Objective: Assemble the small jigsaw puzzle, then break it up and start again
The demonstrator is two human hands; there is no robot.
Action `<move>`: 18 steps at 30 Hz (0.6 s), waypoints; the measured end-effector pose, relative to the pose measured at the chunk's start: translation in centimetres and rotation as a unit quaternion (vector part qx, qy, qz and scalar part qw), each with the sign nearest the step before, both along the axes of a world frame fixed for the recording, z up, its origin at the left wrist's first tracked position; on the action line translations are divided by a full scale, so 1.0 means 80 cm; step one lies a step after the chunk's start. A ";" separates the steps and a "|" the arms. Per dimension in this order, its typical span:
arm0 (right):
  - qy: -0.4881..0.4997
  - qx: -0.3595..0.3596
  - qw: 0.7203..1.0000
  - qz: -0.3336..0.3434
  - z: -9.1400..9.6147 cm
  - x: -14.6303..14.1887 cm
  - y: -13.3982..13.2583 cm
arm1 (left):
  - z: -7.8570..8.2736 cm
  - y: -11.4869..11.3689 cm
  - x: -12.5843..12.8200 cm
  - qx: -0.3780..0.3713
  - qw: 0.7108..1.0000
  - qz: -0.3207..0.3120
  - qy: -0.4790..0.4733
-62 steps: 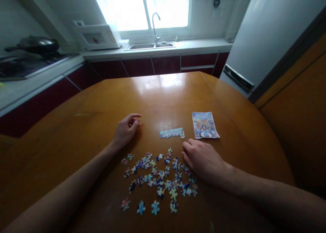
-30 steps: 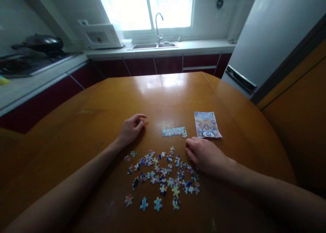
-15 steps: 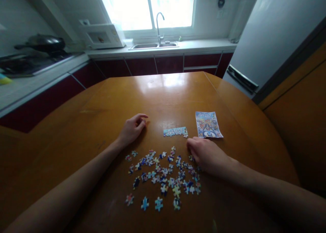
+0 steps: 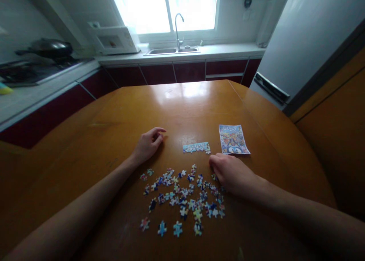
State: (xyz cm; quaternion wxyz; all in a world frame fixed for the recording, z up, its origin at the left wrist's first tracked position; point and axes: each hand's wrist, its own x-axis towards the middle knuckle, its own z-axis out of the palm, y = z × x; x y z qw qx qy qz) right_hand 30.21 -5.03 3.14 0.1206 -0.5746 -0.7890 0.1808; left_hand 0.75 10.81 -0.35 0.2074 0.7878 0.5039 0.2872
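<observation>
Several loose puzzle pieces lie scattered on the wooden table in front of me. Beyond them sits a short joined strip of pieces, with a printed picture sheet to its right. My right hand rests at the pile's right edge, just below the strip and the sheet. Its fingers are bent down onto the pieces, hiding what is under them. My left hand lies on bare wood to the left of the strip, loosely curled, with nothing visible in it.
A kitchen counter with a sink and tap runs along the far wall under a bright window. A white appliance and a pan on a stove stand at the left. A fridge stands at the right.
My right hand has drawn its fingers in a little at the pile's right edge. My left hand has stayed where it was. The view has shifted slightly.
</observation>
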 end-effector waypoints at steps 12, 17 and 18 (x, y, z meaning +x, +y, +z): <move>0.015 -0.010 1.000 0.000 -0.004 0.003 0.003 | 0.000 -0.001 0.002 -0.002 1.000 -0.004 -0.005; 0.038 -0.021 0.999 0.003 -0.005 0.005 0.004 | 0.000 -0.002 0.003 -0.005 1.000 -0.006 -0.005; 0.041 -0.024 0.999 0.003 -0.005 0.005 0.005 | 0.000 -0.002 0.003 -0.004 1.000 -0.005 -0.001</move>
